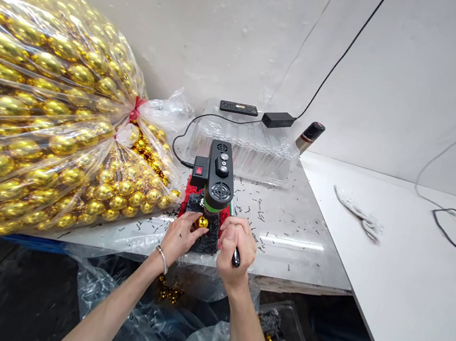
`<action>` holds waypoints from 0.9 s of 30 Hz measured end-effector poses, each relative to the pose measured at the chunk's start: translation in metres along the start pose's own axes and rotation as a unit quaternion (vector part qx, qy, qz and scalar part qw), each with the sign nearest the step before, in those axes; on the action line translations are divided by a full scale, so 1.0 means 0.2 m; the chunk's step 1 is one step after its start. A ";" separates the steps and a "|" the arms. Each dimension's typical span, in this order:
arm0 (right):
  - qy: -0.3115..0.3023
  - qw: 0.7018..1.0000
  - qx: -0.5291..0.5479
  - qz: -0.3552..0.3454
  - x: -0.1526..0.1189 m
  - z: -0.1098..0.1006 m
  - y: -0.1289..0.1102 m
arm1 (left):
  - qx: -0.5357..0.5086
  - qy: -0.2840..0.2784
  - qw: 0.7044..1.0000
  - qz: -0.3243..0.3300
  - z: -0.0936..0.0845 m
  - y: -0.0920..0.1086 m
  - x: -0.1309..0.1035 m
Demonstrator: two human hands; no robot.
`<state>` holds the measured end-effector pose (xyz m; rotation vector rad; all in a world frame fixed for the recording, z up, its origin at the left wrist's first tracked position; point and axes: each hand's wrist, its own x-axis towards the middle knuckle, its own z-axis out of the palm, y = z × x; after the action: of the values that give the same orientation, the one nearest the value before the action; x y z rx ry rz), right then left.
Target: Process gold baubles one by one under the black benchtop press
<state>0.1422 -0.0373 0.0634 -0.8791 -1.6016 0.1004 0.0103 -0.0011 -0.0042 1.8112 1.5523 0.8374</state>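
Observation:
Between the fingertips of my left hand [181,236] is a small shiny gold ball [202,222], held low under the head of a black machine [220,175]. The machine has round vents, buttons on top and a green band beneath. A black box with a red switch [199,171] joins its left side. My right hand [236,248] is closed around a lever with a black handle end [236,258], just right of the machine. A black base plate [210,242] lies under the machine, with red material [192,191] around it.
A big clear bag of gold balls [42,120] fills the left. Behind the machine stand a clear plastic tray [249,151], a power adapter [278,120] and a black-capped bottle [310,137]. A white glove [357,214] lies right. Small black scraps litter the table. Plastic sheeting [180,338] hangs below.

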 end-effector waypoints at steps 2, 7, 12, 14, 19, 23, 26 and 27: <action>-0.004 1.000 -0.002 0.001 0.00 0.00 0.00 | 0.046 0.016 0.999 0.017 0.01 0.00 0.00; -0.003 1.000 -0.004 0.000 -0.05 0.01 0.03 | 0.067 0.018 0.997 0.024 0.03 -0.02 -0.01; -0.002 0.999 -0.012 -0.031 -0.14 0.04 0.11 | 0.069 0.019 0.997 0.037 0.03 -0.03 -0.01; 0.009 0.998 -0.022 -0.050 -0.17 0.06 0.14 | 0.074 0.024 0.996 0.038 0.04 -0.03 -0.01; 0.049 0.997 -0.027 -0.052 -0.22 0.10 0.20 | 0.078 0.024 0.996 0.036 0.04 -0.03 -0.02; 0.020 0.996 -0.030 -0.076 -0.25 0.11 0.22 | 0.079 0.030 0.996 0.032 0.04 -0.03 -0.03; 0.031 0.997 -0.023 -0.062 -0.22 0.10 0.19 | 0.078 0.036 0.996 0.037 0.05 -0.03 -0.02; 0.042 0.998 -0.013 -0.047 -0.19 0.09 0.17 | 0.076 0.040 0.996 0.040 0.06 -0.04 -0.02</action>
<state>0.1408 -0.0278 0.0091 -0.8168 -1.5653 -0.0232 0.0141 -0.0039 -0.0171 1.9812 1.6427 0.8578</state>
